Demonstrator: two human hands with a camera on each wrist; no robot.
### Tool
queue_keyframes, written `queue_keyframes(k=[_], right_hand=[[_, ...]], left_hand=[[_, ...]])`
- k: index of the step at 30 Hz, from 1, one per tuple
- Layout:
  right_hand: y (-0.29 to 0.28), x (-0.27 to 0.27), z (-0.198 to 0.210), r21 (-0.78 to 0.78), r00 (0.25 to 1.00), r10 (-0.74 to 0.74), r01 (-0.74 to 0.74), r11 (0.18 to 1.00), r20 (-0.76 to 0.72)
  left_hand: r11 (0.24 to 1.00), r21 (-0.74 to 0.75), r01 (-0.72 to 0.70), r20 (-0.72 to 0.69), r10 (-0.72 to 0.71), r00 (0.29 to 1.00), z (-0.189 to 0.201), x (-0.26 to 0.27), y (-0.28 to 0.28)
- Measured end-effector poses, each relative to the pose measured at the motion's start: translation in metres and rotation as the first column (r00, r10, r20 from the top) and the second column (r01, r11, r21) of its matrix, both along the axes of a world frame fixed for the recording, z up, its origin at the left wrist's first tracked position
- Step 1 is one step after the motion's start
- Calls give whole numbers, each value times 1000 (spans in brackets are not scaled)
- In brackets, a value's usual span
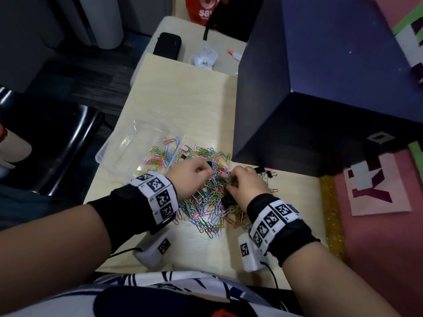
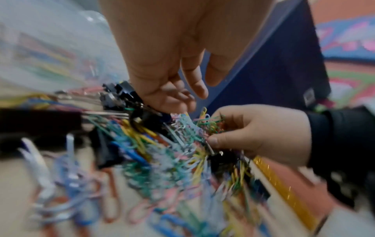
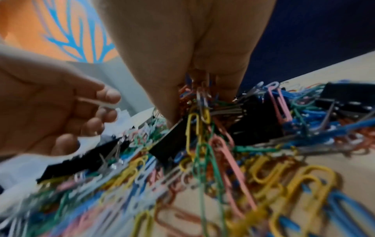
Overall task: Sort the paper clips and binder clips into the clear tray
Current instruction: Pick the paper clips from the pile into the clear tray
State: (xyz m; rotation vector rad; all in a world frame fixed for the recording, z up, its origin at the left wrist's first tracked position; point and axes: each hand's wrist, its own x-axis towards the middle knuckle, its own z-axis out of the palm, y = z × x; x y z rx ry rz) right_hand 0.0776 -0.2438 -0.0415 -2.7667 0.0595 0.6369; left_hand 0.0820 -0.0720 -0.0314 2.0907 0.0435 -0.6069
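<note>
Both wrist views blurry, most clips smeared into coloured streaks. Left hand (image 1: 191,177) over the far left part of the paper clip pile (image 1: 207,197), fingers curled; a small black binder clip (image 1: 209,165) at its fingertips in the head view. Same hand in the left wrist view (image 2: 162,64), fingers (image 2: 194,80) bent down, black binder clips (image 2: 121,94) right at the tips, but too blurred to tell whether pinched or only touched. Right hand (image 1: 246,187) just beside it, on the right part of the pile, nearly touching the left. Right fingers (image 3: 170,104) pressed together, pinching a tangled bunch of paper clips (image 3: 199,115); yellow, green and pink ones hanging down in a chain to the pile. More black binder clips half buried under the coloured clips, hard to count. Clear tray (image 1: 128,145) on the table (image 1: 183,97), just left of the pile and beyond the left hand, some coloured paper clips lying in its near end; its walls hard to see. Big dark box (image 1: 320,76) on the right, hiding the table behind it. A few clips against the foot of the box.
</note>
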Motion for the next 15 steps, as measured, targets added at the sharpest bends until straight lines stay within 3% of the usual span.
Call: queue_keyframes(k=[2, 5, 8, 11, 13, 15], right_hand=[[-4, 1, 9, 6, 999, -30, 30, 1000, 30], [-5, -2, 22, 42, 992, -61, 57, 997, 108], [5, -8, 35, 131, 973, -48, 19, 991, 224], [22, -15, 48, 231, 969, 20, -79, 970, 247], [32, -18, 51, 296, 973, 42, -110, 949, 229], [37, -20, 52, 370, 974, 7, -94, 924, 228]], left_hand=[[944, -250, -216, -289, 141, 947, 7, 1, -5], [850, -373, -372, -537, 130, 834, 13, 1, -8], [785, -453, -423, -637, 47, 769, 10, 2, -10], [689, -504, -520, -704, 21, 710, 8, 1, -12], [651, -517, -556, -710, 37, 703, 10, 1, -13], [660, -506, -555, -695, 69, 716, 13, 1, -13]])
